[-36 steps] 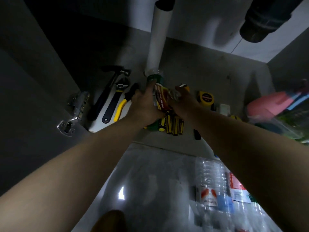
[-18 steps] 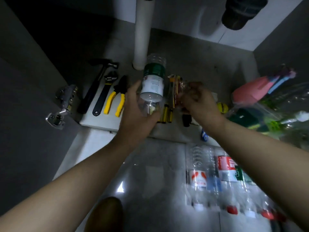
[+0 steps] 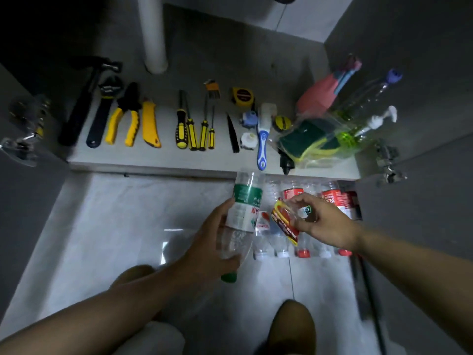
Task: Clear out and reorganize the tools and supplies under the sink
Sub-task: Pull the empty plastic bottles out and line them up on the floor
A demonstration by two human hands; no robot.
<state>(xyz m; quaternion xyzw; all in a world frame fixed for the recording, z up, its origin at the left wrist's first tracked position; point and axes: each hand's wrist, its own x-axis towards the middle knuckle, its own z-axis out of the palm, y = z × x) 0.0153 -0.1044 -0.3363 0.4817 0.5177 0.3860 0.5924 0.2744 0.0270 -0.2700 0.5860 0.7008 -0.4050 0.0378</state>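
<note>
Left hand (image 3: 204,242) grips a green-label bottle (image 3: 244,208); right hand (image 3: 322,224) pinches a crumpled red-label bottle (image 3: 284,221), both over the bottle row (image 3: 332,198) on the near floor. Best lay them alongside, caps facing near.

We see a dim, grey picture. Left of the white pipe (image 3: 153,34) the cabinet (image 3: 51,26) sinks into almost black shadow; right of it the back wall (image 3: 302,19) is brighter. Well below the pipe, white glare spots lie on the glossy floor (image 3: 122,221), so the light perhaps comes from above. Far left of the pipe the hinge (image 3: 25,129) is smeared, and straight edges bend near the corners.
</note>
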